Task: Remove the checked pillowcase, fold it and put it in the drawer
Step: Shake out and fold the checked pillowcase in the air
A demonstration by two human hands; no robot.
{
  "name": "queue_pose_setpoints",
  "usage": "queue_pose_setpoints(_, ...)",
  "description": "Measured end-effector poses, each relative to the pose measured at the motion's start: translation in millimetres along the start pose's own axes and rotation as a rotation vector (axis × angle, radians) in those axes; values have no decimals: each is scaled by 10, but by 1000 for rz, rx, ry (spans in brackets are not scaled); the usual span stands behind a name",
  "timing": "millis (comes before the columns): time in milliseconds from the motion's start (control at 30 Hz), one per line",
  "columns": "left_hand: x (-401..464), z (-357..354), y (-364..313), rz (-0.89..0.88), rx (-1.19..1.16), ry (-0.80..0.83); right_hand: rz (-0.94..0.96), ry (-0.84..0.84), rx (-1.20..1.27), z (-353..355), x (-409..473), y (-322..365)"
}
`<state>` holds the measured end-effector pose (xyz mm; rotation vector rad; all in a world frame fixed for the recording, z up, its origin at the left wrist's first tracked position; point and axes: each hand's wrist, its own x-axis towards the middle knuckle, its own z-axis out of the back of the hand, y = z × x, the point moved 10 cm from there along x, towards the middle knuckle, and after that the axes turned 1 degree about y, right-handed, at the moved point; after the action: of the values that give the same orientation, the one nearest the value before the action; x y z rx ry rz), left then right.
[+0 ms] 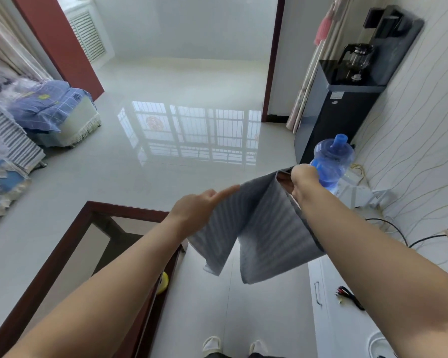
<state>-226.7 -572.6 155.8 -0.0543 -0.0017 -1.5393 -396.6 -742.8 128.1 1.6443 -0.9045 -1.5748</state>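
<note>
Both forearms frame centre-right, where right hand [303, 180] grips grey striped fabric pillowcase [259, 226] mid-air, left hand [197, 210] flat under its fold: folding underway, drawer next.

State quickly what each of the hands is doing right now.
Left hand: open, straight fingers against the pillowcase.
Right hand: closed, gripping the pillowcase's top edge.

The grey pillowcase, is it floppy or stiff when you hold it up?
Probably floppy: the pillowcase sags in folds between the left hand and right hand. Likely light, since fingertips carry it. It may slip off the left hand's straight fingers.
</note>
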Motion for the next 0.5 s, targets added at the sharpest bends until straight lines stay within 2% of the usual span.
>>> queue_pose_setpoints(100,-110,-128,-35,-40,-41,-58,87,-3,-33,-173,-109,73)
queue_pose_setpoints(200,-42,-123,76,80,-211,-84,199,10,-31,-329,-275,135)
queue_pose_setpoints(333,110,-87,450,384,-638,-1,379,21,-185,-439,-464,275)
queue_pose_setpoints(500,184,126,459,433,-938,151,534,84,-338,-538,-639,390)
